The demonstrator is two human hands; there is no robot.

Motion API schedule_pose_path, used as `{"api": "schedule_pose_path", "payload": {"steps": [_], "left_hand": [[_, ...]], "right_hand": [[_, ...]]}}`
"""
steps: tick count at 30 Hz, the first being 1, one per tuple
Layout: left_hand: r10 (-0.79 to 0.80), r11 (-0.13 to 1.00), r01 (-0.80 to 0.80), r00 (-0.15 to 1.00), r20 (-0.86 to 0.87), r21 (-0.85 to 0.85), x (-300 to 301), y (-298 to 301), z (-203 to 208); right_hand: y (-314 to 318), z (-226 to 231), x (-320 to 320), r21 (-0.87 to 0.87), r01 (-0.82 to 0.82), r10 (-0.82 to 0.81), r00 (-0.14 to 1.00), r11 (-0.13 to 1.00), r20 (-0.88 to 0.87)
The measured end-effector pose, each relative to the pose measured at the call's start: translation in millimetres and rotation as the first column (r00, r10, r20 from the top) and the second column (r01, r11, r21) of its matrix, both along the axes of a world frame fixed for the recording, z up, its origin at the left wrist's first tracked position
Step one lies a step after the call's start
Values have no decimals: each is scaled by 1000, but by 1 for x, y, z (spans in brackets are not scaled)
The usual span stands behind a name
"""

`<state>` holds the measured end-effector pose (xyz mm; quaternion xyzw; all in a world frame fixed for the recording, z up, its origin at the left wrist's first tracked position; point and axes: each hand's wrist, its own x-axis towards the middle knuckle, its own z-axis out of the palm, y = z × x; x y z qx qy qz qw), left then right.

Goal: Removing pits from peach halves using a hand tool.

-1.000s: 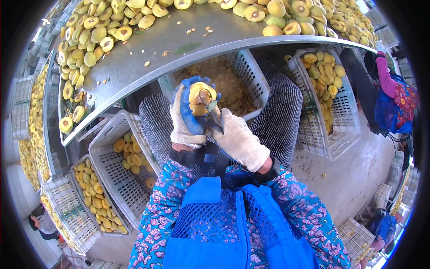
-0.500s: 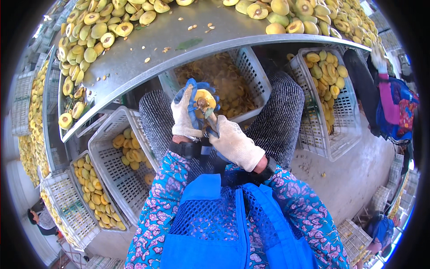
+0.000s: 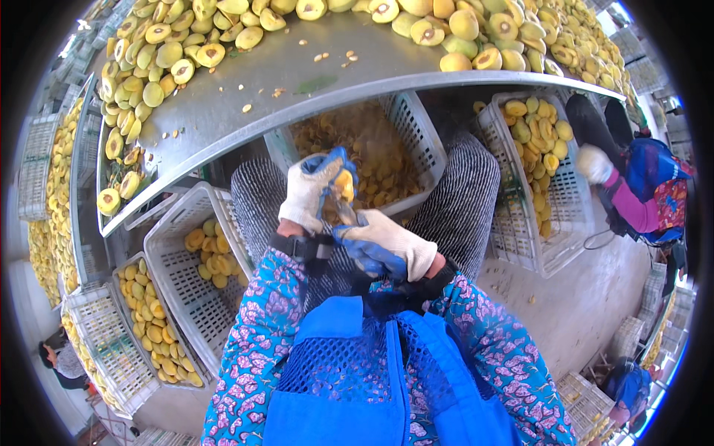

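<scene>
My left hand (image 3: 309, 189), in a white and blue glove, is closed round a yellow peach half (image 3: 343, 184) above the basket between my knees. Its cut side is turned toward my right hand (image 3: 390, 245), gloved the same way, whose fingers are wrapped round a small pitting tool (image 3: 346, 213). The tool's narrow metal end reaches up to the peach; its exact shape is blurred. Below, the white plastic basket (image 3: 433, 160) holds peach scraps and pieces (image 3: 364, 137).
A metal table (image 3: 216, 123) with heaped peach halves (image 3: 461, 26) curves ahead of me. White crates with peach halves stand at my left (image 3: 186, 279) and right (image 3: 565, 245). At the far right a co-worker's gloved hand (image 3: 593, 163) is over the right crate.
My left hand has turned, hiding more of the peach. My right hand has rolled, showing its blue palm side, and the tool has shifted. The co-worker's hand has come down to the right crate.
</scene>
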<state>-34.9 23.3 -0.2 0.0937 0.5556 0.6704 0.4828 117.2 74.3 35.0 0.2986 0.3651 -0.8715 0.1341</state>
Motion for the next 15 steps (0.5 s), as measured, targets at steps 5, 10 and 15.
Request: {"api": "schedule_pose_path", "payload": {"steps": [5,10,15], "left_hand": [[-157,985,133,960,-233,-112,-1,-2,-24],[-29,1000,29,999,41,3,-5,-8,-31],[-3,998,0,999,-46,-69,-5,-5,-29]], "right_hand": [[1,-24,18,-464,41,-93,992,885,-89],[1,-18,10,-324,-10,-10,998,946,-58],[-11,-23,-1,-84,-24,19,998,996,-61]]}}
